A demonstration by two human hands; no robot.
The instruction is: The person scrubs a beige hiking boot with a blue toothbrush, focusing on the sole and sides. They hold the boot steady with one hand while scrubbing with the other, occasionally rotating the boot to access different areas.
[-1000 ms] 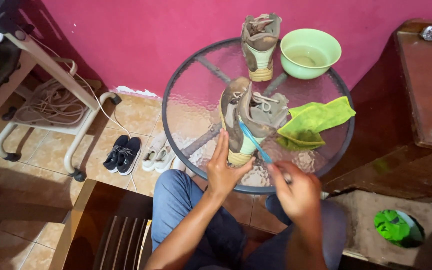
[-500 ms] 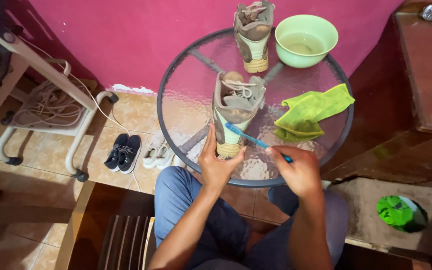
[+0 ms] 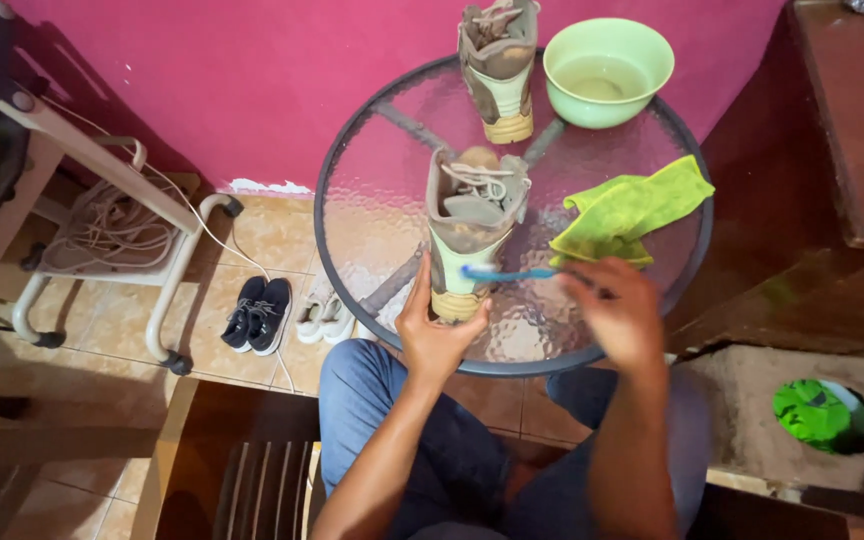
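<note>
A tan boot (image 3: 472, 225) stands upright on the round glass table (image 3: 372, 190), its heel toward me. My left hand (image 3: 432, 330) holds the boot at the heel and sole. My right hand (image 3: 617, 315) grips a blue toothbrush (image 3: 507, 272), whose head touches the boot's heel side. A second tan boot (image 3: 497, 65) stands at the table's far edge. Beside it is a light green bowl (image 3: 607, 70) with water. A yellow-green cloth (image 3: 632, 210) lies crumpled on the glass just beyond my right hand.
Pink wall behind the table. Dark shoes (image 3: 259, 313) and pale shoes (image 3: 324, 315) lie on the tiled floor at left, near a metal-framed stand (image 3: 112, 200) with cables. A wooden cabinet (image 3: 852, 120) stands at right. A green-lidded container (image 3: 822, 415) sits lower right.
The view has shifted, so the table sits higher in the picture. My right hand has slid the toothbrush along the boot's heel; the left hand keeps its hold.
</note>
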